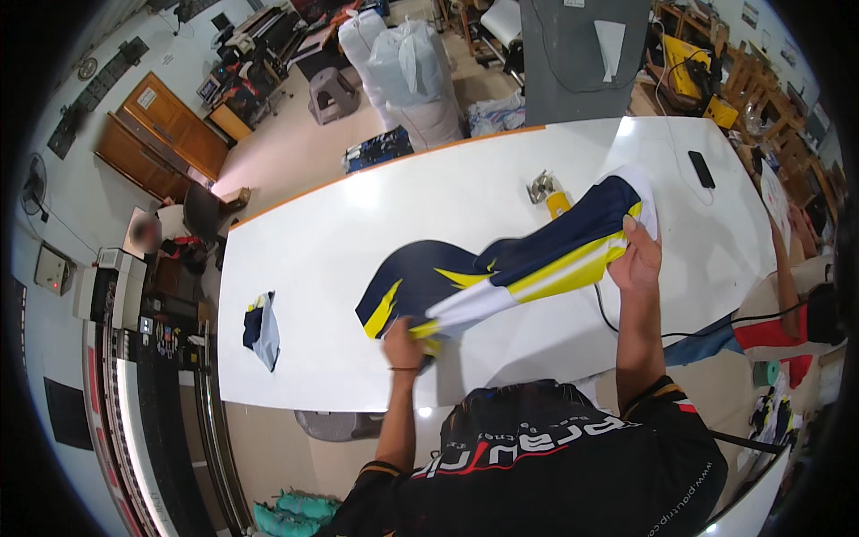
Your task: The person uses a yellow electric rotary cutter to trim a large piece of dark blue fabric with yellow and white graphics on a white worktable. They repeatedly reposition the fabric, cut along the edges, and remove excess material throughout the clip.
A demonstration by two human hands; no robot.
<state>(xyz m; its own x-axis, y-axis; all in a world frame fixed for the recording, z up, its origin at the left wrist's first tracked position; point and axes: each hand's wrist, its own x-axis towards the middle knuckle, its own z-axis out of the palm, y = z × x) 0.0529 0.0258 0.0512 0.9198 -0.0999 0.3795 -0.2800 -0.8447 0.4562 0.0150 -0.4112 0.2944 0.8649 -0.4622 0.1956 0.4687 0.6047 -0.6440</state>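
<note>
Cloth [526,261], hands [639,254] closed (both), gripping edges

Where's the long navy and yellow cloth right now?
In the head view, the long cloth stretches between the left hand and right hand over the middle and right of the white table, with the yellow tool just beyond it.

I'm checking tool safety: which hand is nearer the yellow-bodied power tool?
Right. The right hand grips printed fabric right of the power tool; the left hand, on the same fabric, is farther, to the tool's left.
</note>
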